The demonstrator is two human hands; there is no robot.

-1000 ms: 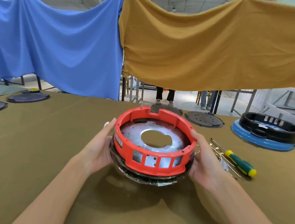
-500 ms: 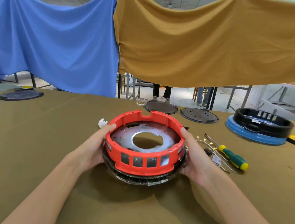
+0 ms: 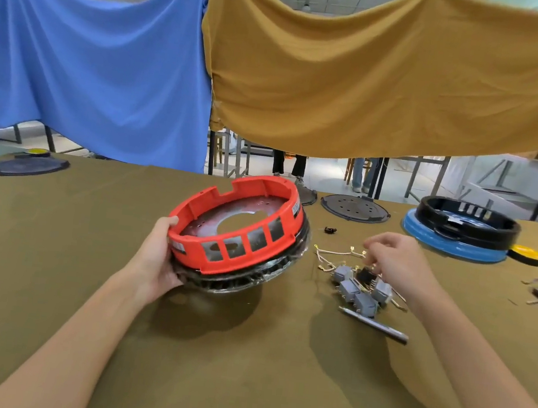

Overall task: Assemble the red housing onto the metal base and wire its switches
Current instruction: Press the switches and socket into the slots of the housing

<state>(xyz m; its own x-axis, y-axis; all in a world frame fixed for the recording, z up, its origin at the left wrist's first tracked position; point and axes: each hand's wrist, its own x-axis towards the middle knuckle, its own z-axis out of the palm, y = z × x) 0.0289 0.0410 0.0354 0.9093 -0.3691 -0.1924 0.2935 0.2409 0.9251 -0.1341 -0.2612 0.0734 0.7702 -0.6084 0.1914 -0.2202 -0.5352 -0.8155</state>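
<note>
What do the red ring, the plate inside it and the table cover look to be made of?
The red ring looks like moulded plastic: even matt colour, crisp window slots and notches. The plate inside it looks like bare sheet metal: grey, with dull reflections, small holes and a big central cutout. The table cover seems to be olive cloth: soft, matt, no shine.

Red housing on silver metal base; grey switches; olive counter; blue cloth; mustard cloth.

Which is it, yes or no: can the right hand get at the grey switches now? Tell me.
Probably yes: the right hand hovers directly over the grey switches, fingers curled down at them, nothing between.
</note>
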